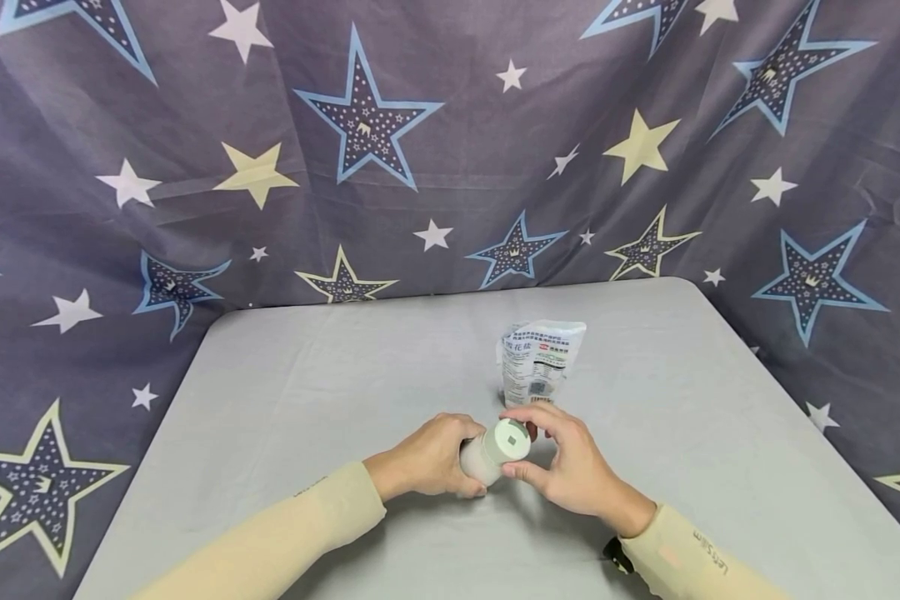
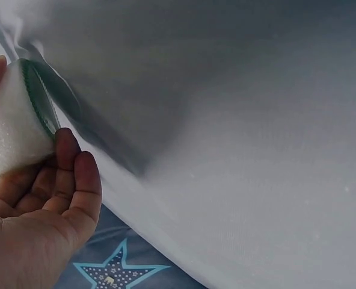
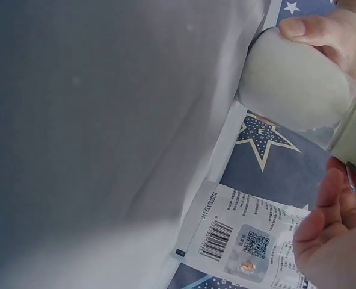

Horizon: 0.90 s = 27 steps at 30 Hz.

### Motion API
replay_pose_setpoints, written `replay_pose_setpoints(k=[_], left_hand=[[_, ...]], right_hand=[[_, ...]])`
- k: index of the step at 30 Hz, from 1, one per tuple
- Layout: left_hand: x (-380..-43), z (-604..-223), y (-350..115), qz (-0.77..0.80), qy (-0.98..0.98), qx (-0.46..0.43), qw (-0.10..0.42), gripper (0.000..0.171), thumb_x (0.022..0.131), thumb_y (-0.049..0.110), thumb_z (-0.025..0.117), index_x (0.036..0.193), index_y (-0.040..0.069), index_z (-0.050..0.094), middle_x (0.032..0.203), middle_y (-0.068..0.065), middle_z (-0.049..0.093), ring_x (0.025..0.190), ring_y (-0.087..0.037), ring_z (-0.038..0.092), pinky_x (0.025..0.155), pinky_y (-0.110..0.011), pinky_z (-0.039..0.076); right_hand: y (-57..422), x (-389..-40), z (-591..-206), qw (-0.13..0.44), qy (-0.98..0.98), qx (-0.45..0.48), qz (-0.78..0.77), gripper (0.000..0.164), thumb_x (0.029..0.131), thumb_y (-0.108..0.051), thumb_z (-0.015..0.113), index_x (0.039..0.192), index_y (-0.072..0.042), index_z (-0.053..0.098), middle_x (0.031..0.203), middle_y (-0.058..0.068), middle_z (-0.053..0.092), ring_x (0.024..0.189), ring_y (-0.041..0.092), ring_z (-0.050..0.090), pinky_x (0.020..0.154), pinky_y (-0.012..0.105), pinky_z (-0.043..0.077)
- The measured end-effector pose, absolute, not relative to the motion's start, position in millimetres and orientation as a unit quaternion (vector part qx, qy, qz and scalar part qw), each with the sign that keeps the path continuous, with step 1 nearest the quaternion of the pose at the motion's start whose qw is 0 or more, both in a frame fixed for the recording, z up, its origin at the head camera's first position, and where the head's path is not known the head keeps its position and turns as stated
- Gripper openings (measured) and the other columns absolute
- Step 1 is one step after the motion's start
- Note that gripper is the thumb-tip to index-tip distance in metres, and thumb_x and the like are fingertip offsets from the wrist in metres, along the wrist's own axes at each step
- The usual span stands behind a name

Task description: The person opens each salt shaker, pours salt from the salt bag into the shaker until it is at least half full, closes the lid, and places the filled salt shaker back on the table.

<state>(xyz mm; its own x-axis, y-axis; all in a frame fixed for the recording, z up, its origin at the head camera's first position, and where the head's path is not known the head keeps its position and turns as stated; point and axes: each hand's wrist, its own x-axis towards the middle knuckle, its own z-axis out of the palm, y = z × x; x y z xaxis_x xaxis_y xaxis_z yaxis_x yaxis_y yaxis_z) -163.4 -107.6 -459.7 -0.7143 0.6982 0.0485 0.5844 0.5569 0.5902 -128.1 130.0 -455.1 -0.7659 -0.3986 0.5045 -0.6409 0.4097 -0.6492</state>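
A clear jar (image 3: pixel 295 84) filled with white grains is tilted over the table, its pale green lid (image 1: pixel 512 439) facing up toward the head view. My left hand (image 1: pixel 438 455) grips the jar's body. In the left wrist view the same hand (image 2: pixel 42 211) has its fingers under the jar (image 2: pixel 12 123), near its green-rimmed base. My right hand (image 1: pixel 573 467) holds the lid at its edge between thumb and fingers. In the right wrist view those fingers (image 3: pixel 329 195) curl beside the lid (image 3: pixel 355 135).
Just behind the hands stands a white printed pouch (image 1: pixel 542 362) with a barcode and a QR code. The table (image 1: pixel 330 367) wears a light grey cloth. A dark curtain (image 1: pixel 420 150) with stars hangs along its back and sides.
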Motion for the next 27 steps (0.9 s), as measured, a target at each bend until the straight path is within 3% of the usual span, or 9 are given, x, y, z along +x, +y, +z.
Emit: replay_pose_setpoints(k=[10,18,27], left_hand=[[-164.2,-461.1,-107.6,0.295,0.877,0.366,0.095,0.043,0.065,0.025,0.097,0.100,0.017,0.074,0.091,0.010,0.067,0.082,-0.003,0.060,0.074,-0.022,0.050],[-163.8,-460.8,-107.3,0.293,0.878,0.368,0.093,0.042,0.065,0.025,0.097,0.100,0.017,0.074,0.092,0.010,0.067,0.082,-0.003,0.060,0.074,-0.021,0.050],[-163.5,-460.3,-108.1,0.288,0.879,0.368,0.089,0.042,0.065,0.027,0.097,0.100,0.018,0.075,0.092,0.010,0.067,0.082,-0.003,0.060,0.074,-0.022,0.050]], right_hand=[[126.1,-127.7,-456.1,0.155,-0.814,0.316,0.462,0.058,0.068,-0.020,0.097,0.119,-0.017,0.070,0.108,-0.009,0.070,0.085,0.011,0.058,0.073,0.028,0.046],[123.3,-128.8,-462.0,0.173,-0.811,0.316,0.461,0.056,0.065,-0.012,0.098,0.114,-0.009,0.070,0.105,0.000,0.071,0.082,0.015,0.058,0.072,0.024,0.045],[122.7,-126.8,-459.3,0.167,-0.812,0.314,0.462,0.053,0.070,-0.021,0.096,0.116,-0.018,0.070,0.106,-0.010,0.070,0.084,0.011,0.058,0.073,0.025,0.046]])
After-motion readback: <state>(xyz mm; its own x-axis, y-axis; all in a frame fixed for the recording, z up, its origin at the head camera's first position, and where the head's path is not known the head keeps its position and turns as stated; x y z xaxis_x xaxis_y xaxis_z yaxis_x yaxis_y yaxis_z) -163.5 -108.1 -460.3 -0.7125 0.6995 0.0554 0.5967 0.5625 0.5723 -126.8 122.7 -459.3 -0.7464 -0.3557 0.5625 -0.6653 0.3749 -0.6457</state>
